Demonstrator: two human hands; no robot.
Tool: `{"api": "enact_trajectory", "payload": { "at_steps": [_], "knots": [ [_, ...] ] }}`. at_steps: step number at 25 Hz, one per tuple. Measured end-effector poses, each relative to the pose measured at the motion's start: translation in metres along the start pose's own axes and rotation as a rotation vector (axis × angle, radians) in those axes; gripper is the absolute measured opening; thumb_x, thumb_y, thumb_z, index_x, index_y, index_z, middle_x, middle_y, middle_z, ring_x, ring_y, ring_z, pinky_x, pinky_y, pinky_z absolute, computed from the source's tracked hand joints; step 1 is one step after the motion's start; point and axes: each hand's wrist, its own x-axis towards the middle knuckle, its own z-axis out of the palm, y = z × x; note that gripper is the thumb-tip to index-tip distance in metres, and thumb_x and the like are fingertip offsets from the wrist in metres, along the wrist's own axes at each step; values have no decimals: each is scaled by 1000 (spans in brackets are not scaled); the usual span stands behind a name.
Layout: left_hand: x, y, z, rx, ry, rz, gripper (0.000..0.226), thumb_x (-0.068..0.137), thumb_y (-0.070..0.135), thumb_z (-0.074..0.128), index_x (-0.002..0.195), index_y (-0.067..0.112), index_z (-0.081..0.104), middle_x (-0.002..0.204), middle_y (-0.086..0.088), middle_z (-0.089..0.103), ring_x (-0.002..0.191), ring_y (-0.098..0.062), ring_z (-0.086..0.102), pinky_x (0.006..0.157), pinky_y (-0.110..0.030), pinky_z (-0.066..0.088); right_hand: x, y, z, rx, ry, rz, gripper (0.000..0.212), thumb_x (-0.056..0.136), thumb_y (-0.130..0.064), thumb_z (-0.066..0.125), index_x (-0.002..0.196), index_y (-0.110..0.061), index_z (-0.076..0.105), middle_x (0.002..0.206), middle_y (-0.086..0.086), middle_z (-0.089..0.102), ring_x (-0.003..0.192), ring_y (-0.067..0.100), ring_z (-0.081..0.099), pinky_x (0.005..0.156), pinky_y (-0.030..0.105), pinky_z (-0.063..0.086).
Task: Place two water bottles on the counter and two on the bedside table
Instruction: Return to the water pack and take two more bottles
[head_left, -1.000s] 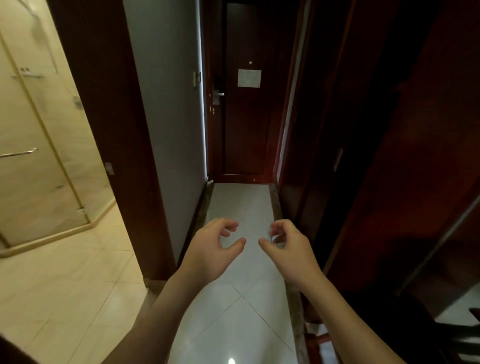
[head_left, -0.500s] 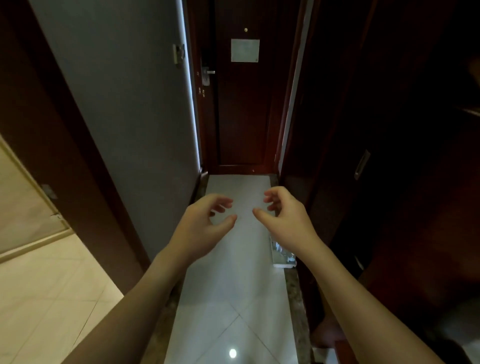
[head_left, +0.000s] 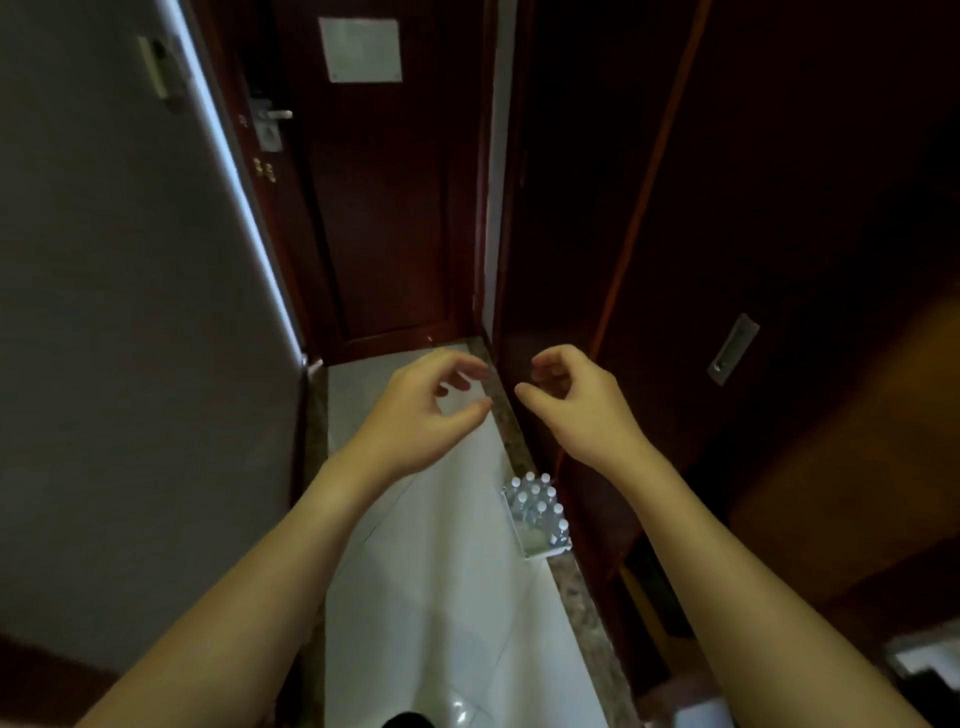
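The corridor is dim. The dark wood panels (head_left: 779, 208) on the right sink almost into black, while the pale floor tiles (head_left: 431, 597) catch the most light, with a small glare spot near the bottom. Wide-angle distortion bends the wall edges, and everything looks slightly soft.

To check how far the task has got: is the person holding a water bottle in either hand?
No: the left hand and right hand are both empty, fingers curled loosely, while the water bottles stand in a tray on the floor.
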Motion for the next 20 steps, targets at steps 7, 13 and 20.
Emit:
{"api": "enact_trajectory", "payload": {
  "at_steps": [7,13,20],
  "knots": [
    [118,-77,66,-54,-182,-59,31,84,28,72,115,29,64,105,18,63,98,3,60,82,-16,46,104,76,7,98,70,151,30,85,-23,76,112,-18,65,100,-6,68,93,10,65,79,19,47],
    [181,-166,164,-107,-254,-233,30,84,28,72,112,31,63,113,19,61,99,2,60,83,-17,50,188,215,24,198,126,314,26,84,-16,77,107,-16,66,96,-5,68,85,12,65,78,23,52],
    [209,-387,359,-118,-436,-454,38,80,25,79,112,34,59,108,22,59,101,-1,60,75,-6,43,257,480,133,81,54,592,24,89,-18,74,111,-14,66,104,7,71,97,24,69,72,14,48]
  ]
}}
